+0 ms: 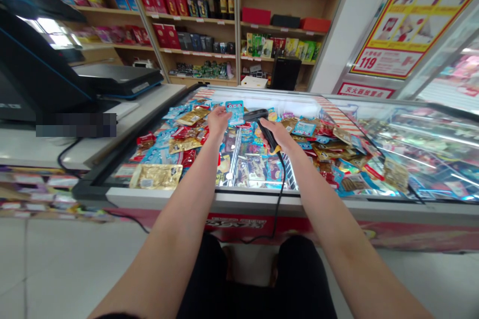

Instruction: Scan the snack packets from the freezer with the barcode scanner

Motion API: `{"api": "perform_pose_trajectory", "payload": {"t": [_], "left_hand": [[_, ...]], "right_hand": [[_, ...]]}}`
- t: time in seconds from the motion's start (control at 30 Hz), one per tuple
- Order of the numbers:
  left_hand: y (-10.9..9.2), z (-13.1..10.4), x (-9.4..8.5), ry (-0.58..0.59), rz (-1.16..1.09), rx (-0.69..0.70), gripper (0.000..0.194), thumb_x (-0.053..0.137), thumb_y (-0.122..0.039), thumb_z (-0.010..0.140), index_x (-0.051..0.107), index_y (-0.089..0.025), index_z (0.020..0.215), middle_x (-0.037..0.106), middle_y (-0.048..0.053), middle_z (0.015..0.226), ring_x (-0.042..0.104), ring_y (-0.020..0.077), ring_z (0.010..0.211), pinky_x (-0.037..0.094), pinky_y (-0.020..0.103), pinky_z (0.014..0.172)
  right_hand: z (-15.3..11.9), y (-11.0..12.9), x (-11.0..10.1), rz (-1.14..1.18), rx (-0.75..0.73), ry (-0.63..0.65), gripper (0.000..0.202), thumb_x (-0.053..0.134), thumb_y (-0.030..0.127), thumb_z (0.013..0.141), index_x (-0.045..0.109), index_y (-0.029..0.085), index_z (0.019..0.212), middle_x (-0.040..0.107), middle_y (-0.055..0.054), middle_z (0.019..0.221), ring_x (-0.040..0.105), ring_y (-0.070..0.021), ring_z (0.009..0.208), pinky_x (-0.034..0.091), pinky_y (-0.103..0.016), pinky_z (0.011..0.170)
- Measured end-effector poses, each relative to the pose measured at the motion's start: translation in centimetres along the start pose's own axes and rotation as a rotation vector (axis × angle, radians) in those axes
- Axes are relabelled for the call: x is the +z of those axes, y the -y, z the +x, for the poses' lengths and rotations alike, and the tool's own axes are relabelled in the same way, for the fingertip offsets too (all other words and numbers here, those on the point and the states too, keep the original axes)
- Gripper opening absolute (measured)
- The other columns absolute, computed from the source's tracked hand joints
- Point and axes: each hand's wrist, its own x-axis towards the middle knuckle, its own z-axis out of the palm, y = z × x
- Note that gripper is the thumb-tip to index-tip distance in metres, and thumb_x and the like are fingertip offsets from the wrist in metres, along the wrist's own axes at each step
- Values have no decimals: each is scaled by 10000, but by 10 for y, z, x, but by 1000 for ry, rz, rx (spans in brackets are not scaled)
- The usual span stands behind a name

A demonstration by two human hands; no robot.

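Observation:
My left hand [219, 119] is closed on the edge of a light blue packet [235, 112], held upright over the freezer's glass top. My right hand [275, 133] is wrapped round the handle of a black barcode scanner [266, 132], its head pointing left, close to the blue packet. From the handle a black cable [279, 199] hangs down over the freezer's front edge. Gold, red and blue snack packets lie in heaps on both sides of my hands, among them a gold packet [156, 176] at the front left. Between the heaps, packages show in a white wire basket [235, 157].
A counter [164, 95] at the left bears a black checkout machine [37, 70] and a flat scale [119, 77]. Behind the freezer [149, 195] stand shelves [198, 21] of boxes and bottles. A red and yellow poster [407, 15] is at the right.

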Motion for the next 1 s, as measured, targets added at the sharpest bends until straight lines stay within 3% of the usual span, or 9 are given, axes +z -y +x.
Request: {"api": "perform_pose_trajectory", "payload": {"t": [0.63, 1.0], "left_hand": [[7, 2, -3, -13, 51, 16, 446, 767, -219, 598, 721, -134, 1033, 723, 40, 815, 688, 202, 803, 530, 296, 758], [7, 2, -1, -20, 69, 38, 377, 741, -222, 607, 729, -148, 977, 716, 37, 807, 680, 202, 815, 528, 297, 766]], "right_hand": [[-4, 1, -2, 10, 6, 34, 419, 600, 450, 1007, 543, 186, 686, 589, -9, 461, 487, -105, 306, 387, -208, 314], [-6, 2, -2, -13, 2, 18, 444, 631, 486, 980, 542, 191, 660, 585, -15, 460, 497, -107, 324, 391, -206, 314]]}}
